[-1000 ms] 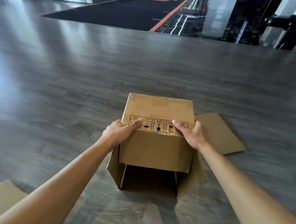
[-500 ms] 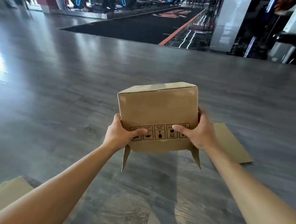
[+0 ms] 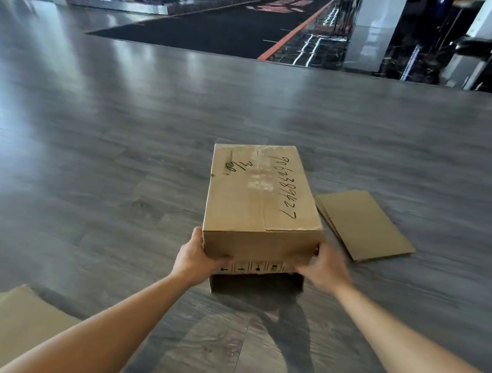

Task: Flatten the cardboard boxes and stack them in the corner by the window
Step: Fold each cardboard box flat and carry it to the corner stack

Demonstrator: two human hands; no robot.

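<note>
Cardboard box [image 3: 263, 201], one, gripped by left hand [image 3: 194, 261] and right hand [image 3: 322, 269]; two flattened pieces [image 3: 364, 224] nearby.

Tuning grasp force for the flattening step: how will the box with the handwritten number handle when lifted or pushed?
The box is probably light: the left hand and right hand hold it by its near corners alone. Its walls look fairly stiff, with straight edges. Its flat sides suggest it would slide on the smooth floor rather than roll.
</note>
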